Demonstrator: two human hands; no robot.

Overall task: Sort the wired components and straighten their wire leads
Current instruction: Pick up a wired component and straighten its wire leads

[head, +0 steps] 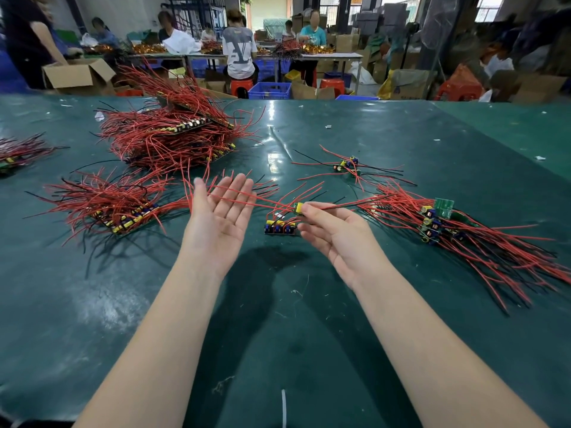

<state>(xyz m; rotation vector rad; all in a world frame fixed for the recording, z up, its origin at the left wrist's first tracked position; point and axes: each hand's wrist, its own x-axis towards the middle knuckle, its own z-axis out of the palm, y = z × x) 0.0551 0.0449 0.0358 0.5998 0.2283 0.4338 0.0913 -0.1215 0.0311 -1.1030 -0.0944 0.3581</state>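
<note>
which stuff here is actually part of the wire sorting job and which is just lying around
Part of the job:
- held component in right hand
- its red leads across open left hand
- small board
- wired piles

Just lying about:
- paper scraps
- white strip
- cardboard box

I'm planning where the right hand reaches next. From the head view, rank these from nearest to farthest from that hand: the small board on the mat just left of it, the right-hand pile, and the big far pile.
1. Small board, just left of the right hand.
2. Right-hand pile, to its right.
3. Big far pile, up and left across the mat.
</note>
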